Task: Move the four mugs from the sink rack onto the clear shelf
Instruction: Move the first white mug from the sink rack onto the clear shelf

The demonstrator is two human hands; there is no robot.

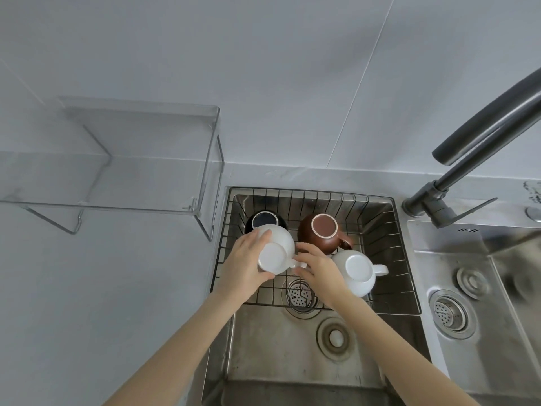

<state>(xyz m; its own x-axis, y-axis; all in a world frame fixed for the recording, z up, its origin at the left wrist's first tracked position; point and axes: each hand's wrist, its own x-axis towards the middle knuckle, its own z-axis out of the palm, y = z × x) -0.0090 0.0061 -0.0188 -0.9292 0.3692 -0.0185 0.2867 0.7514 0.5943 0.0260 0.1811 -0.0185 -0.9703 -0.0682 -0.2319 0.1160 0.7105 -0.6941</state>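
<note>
A wire sink rack (377, 209) hangs in the left sink basin with mugs upside down in it. A white mug (276, 250) is lifted and tilted at the rack's left, its base toward me. My left hand (244, 265) wraps its body, and my right hand (319, 266) pinches its handle. Behind it a black mug (265, 220) stands partly hidden. At the back middle rests a brown mug (320, 234). A second white mug (358, 272) lies at the right, its handle pointing right. The clear shelf (137, 183) stands empty on the counter to the left.
A dark faucet (468, 153) arches over the right of the rack. A second basin (456, 303) with a strainer lies to the right. Below the rack are the sink drain (300, 295) and a plug (335, 338). A grey tiled wall stands behind.
</note>
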